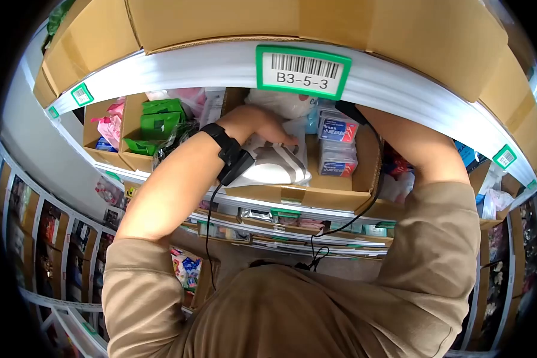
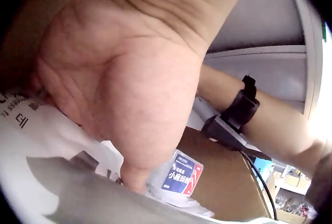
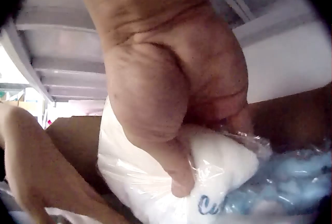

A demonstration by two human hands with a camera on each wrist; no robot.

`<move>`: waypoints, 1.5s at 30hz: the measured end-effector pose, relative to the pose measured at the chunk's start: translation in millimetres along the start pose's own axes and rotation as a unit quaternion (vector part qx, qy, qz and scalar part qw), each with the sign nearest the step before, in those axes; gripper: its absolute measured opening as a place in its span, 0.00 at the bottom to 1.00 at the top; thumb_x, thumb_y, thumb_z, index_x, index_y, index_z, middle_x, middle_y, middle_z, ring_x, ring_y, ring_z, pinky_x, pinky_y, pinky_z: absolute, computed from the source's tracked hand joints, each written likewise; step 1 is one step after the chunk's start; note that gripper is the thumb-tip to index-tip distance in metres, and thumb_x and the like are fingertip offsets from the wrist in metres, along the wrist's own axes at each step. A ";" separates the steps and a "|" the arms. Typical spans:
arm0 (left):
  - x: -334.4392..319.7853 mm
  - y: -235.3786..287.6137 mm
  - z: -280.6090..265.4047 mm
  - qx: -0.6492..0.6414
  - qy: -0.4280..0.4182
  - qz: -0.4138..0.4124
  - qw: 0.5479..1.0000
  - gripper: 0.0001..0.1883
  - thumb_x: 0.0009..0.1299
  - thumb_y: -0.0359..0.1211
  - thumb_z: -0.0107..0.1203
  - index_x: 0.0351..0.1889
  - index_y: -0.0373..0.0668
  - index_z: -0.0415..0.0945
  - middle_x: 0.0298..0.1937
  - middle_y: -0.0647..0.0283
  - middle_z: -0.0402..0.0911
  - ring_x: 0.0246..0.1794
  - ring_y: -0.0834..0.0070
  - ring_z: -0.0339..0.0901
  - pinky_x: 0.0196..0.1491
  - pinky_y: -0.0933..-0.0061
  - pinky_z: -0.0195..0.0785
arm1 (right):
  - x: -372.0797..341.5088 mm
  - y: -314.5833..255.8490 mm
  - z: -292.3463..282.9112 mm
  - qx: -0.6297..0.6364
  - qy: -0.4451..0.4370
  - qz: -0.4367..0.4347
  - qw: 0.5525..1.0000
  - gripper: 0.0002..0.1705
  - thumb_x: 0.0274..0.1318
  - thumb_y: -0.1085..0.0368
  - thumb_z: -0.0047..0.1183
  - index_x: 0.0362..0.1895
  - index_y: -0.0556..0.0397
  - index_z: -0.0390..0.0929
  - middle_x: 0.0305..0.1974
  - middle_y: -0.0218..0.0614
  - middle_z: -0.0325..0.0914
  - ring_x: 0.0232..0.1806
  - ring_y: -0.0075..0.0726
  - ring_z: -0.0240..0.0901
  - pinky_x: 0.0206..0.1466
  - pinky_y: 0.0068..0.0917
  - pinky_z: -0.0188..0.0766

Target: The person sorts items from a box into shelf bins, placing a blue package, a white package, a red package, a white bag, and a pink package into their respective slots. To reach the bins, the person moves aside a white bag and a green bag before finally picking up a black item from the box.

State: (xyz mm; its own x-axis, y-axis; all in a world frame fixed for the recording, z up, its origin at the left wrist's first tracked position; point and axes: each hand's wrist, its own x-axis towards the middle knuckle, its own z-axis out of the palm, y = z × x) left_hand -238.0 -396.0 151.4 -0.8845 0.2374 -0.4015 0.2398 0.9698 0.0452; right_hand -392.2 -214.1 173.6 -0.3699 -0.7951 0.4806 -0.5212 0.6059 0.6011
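Note:
Inside an open cardboard bin point(image 1: 334, 198) on the shelf, my left hand point(image 1: 271, 125) grips a white plastic bag point(image 1: 274, 170) with grey stripes. In the left wrist view its thumb presses down on the bag, and the other fingers are mostly hidden behind the palm. My right hand point(image 3: 171, 89) reaches deeper in and holds a puffy white package point(image 3: 124, 167) in clear plastic, thumb on the near side and fingers on the far side. The shelf beam hides this hand in the head view. Light-blue packs in clear plastic point(image 3: 290, 180) lie beside the package.
Small blue-and-red boxes point(image 1: 338, 130) are stacked at the bin's right side. A shelf beam point(image 1: 209, 62) with a barcode label point(image 1: 304, 71) crosses above my forearms. Green packets point(image 1: 161, 119) fill a bin to the left. A black cable point(image 1: 379, 161) hangs by the right arm.

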 end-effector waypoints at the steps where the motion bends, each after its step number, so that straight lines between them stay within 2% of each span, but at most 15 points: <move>1: 3.0 0.0 2.8 -0.002 0.000 -0.001 1.000 0.43 0.68 0.67 0.45 0.66 0.41 0.70 0.67 0.49 0.71 0.74 0.58 0.59 0.72 0.63 0.50 | 2.0 -3.6 2.2 -0.019 0.006 -0.014 1.000 0.24 0.55 0.57 0.59 0.50 0.61 0.79 0.40 0.50 0.82 0.40 0.48 0.78 0.42 0.48 0.75; 3: 11.1 1.4 8.4 -0.003 -0.040 0.013 0.999 0.41 0.68 0.65 0.46 0.64 0.40 0.72 0.64 0.50 0.75 0.69 0.57 0.67 0.69 0.63 0.56 | 6.8 -10.5 6.0 -0.067 0.023 -0.044 0.997 0.24 0.55 0.57 0.59 0.50 0.61 0.79 0.40 0.50 0.82 0.40 0.48 0.78 0.42 0.48 0.75; 7: -20.1 20.4 -4.9 -0.009 -0.058 -0.001 0.998 0.38 0.69 0.63 0.47 0.59 0.38 0.75 0.61 0.47 0.76 0.61 0.56 0.74 0.64 0.62 0.62 | 15.0 -26.2 22.6 -0.172 0.068 -0.092 0.978 0.23 0.55 0.57 0.58 0.50 0.61 0.79 0.40 0.50 0.82 0.39 0.48 0.78 0.41 0.48 0.75; 9: -47.2 30.8 2.2 -0.042 0.057 -0.027 0.997 0.37 0.70 0.62 0.47 0.58 0.37 0.75 0.60 0.45 0.77 0.56 0.54 0.78 0.62 0.60 0.65 | 24.2 -33.5 26.8 -0.232 0.093 -0.109 0.962 0.23 0.56 0.57 0.58 0.50 0.61 0.79 0.40 0.50 0.82 0.39 0.48 0.78 0.41 0.48 0.75; 11: -78.9 36.8 29.8 -0.034 0.209 0.003 0.977 0.44 0.70 0.63 0.47 0.69 0.34 0.62 0.70 0.40 0.63 0.71 0.49 0.61 0.70 0.60 0.57 | 28.6 -43.8 31.9 -0.280 0.120 -0.119 0.945 0.23 0.56 0.58 0.58 0.50 0.61 0.79 0.40 0.51 0.82 0.39 0.48 0.78 0.40 0.48 0.75; 12: -104.8 41.1 24.8 -0.068 0.171 0.046 0.982 0.44 0.71 0.63 0.45 0.72 0.37 0.59 0.74 0.41 0.56 0.76 0.48 0.53 0.73 0.60 0.52 | 35.9 -47.6 33.6 -0.311 0.129 -0.125 0.933 0.23 0.56 0.58 0.58 0.50 0.62 0.79 0.40 0.51 0.82 0.39 0.48 0.78 0.40 0.48 0.75; 14: -129.4 44.2 31.8 -0.067 0.138 0.095 0.984 0.44 0.71 0.65 0.42 0.74 0.42 0.57 0.75 0.42 0.56 0.76 0.48 0.53 0.74 0.57 0.50 | 37.5 -58.5 39.5 -0.350 0.157 -0.133 0.914 0.22 0.56 0.58 0.57 0.50 0.62 0.79 0.40 0.51 0.82 0.38 0.48 0.78 0.40 0.49 0.75; 18: -123.5 45.1 60.5 -0.084 0.120 0.066 0.987 0.44 0.71 0.66 0.40 0.75 0.47 0.55 0.76 0.44 0.53 0.77 0.48 0.50 0.74 0.50 0.49 | 50.1 -79.5 43.0 -0.411 0.194 -0.141 0.879 0.22 0.56 0.58 0.57 0.49 0.62 0.80 0.39 0.51 0.82 0.38 0.48 0.78 0.39 0.49 0.75; 20: -116.4 42.3 66.0 -0.071 0.143 0.057 0.985 0.43 0.72 0.67 0.37 0.76 0.49 0.53 0.78 0.48 0.51 0.78 0.49 0.47 0.73 0.43 0.47 | 48.6 -86.2 42.2 -0.432 0.213 -0.140 0.865 0.22 0.56 0.58 0.57 0.49 0.62 0.80 0.39 0.51 0.82 0.38 0.48 0.78 0.39 0.49 0.75; 21: -112.5 38.0 63.6 -0.082 0.119 0.053 0.988 0.44 0.72 0.68 0.33 0.77 0.50 0.52 0.80 0.52 0.47 0.80 0.52 0.43 0.74 0.41 0.42 | 49.2 -87.3 41.6 -0.442 0.220 -0.139 0.858 0.22 0.57 0.58 0.56 0.49 0.62 0.80 0.39 0.51 0.82 0.38 0.47 0.78 0.39 0.49 0.75; 22: -104.2 31.9 64.1 -0.081 0.119 0.052 0.988 0.44 0.72 0.68 0.33 0.77 0.50 0.52 0.80 0.52 0.47 0.80 0.52 0.43 0.74 0.41 0.42 | 49.8 -89.0 43.0 -0.448 0.225 -0.136 0.855 0.22 0.57 0.58 0.56 0.49 0.62 0.80 0.39 0.51 0.82 0.38 0.47 0.78 0.39 0.49 0.75; 25: -88.5 24.1 67.5 -0.109 0.089 0.027 0.990 0.45 0.71 0.70 0.26 0.78 0.53 0.48 0.82 0.60 0.39 0.82 0.59 0.33 0.76 0.39 0.29 | 55.8 -94.1 46.2 -0.471 0.239 -0.133 0.839 0.21 0.57 0.59 0.56 0.49 0.62 0.80 0.39 0.51 0.82 0.37 0.47 0.78 0.38 0.49 0.76; 28: -89.6 25.1 70.1 -0.088 0.073 0.026 0.993 0.45 0.71 0.70 0.25 0.79 0.53 0.47 0.82 0.60 0.38 0.82 0.59 0.33 0.76 0.38 0.28 | 60.3 -98.2 48.0 -0.487 0.252 -0.125 0.827 0.21 0.57 0.59 0.56 0.49 0.62 0.80 0.39 0.51 0.82 0.37 0.47 0.78 0.38 0.50 0.76; 33: -94.2 24.2 65.4 -0.124 0.044 0.035 0.991 0.45 0.71 0.71 0.23 0.78 0.53 0.47 0.82 0.61 0.38 0.82 0.59 0.33 0.75 0.36 0.28 | 64.8 -111.6 45.0 -0.506 0.271 -0.117 0.810 0.21 0.58 0.59 0.55 0.49 0.62 0.80 0.38 0.51 0.82 0.37 0.47 0.78 0.37 0.50 0.76; 45: -96.2 23.2 69.0 -0.124 0.071 0.047 0.989 0.46 0.71 0.70 0.23 0.78 0.50 0.48 0.82 0.60 0.38 0.82 0.59 0.34 0.75 0.36 0.30 | 49.0 -115.8 45.1 -0.566 0.297 -0.095 0.763 0.20 0.59 0.60 0.54 0.48 0.63 0.80 0.37 0.51 0.82 0.36 0.46 0.78 0.35 0.51 0.76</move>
State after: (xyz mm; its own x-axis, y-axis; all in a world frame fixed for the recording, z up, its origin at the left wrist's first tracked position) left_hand -119.7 -400.2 128.0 -0.9142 0.3156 -0.2542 0.2338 0.9231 0.3052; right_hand -384.7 -324.4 98.7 0.2185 -0.9223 0.3188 0.6011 0.3846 0.7006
